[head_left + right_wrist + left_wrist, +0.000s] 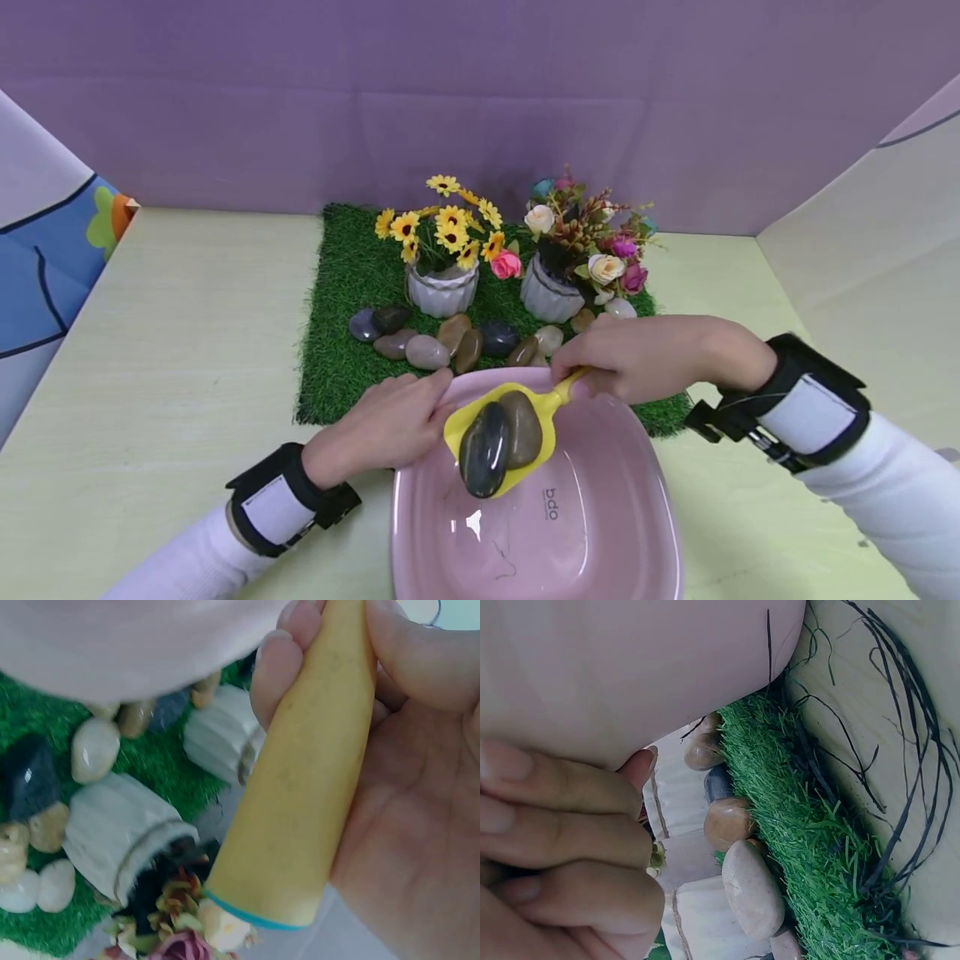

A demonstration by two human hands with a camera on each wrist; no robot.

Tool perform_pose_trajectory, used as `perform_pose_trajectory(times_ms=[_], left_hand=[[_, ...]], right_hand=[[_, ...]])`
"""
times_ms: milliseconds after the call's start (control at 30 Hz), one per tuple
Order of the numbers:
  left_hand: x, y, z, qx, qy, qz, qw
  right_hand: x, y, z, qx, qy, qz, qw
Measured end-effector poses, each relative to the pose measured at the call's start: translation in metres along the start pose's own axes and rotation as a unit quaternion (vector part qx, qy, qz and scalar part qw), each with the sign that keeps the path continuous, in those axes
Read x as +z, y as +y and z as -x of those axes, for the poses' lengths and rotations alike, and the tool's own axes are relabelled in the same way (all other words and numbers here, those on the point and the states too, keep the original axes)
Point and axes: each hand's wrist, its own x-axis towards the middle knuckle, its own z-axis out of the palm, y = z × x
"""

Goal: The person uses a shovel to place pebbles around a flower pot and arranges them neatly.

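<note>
My right hand (637, 354) grips the handle of a yellow toy shovel (547, 404) over the pink basin (622, 500). Two smooth stones lie on the shovel's blade: a glossy dark grey stone (483, 454) and a brown stone (525, 429). In the right wrist view, fingers and thumb wrap the yellow handle (307, 780), which has a turquoise end. At the basin's far left corner, my left hand (382, 421) holds the rim. The left wrist view shows its fingers (562, 825) curled beside the basin's outer wall (630, 667). Inside the basin, the floor shows printed lettering.
Behind the basin lies a green artificial turf mat (352, 267). On it stand a white pot (442, 292) of yellow flowers and another white pot (547, 292) of mixed flowers. Several pebbles (427, 352) line the pots' front. A purple backdrop (480, 100) rises behind.
</note>
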Motion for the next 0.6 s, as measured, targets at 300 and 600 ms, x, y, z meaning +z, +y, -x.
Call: perform_pose_trajectory(times_ms=[300,600], left_hand=[[0.001,-0.001,-0.001,-0.004,0.004,0.005,1.0000],[0.001,0.000,-0.001,0.000,0.002,0.014,0.9999]], right_hand=[[-0.015,0.004,0.003,0.009,0.002,-0.046,0.9989],[-0.032,0.006,0.005,0.040,0.009,-0.065,0.9971]])
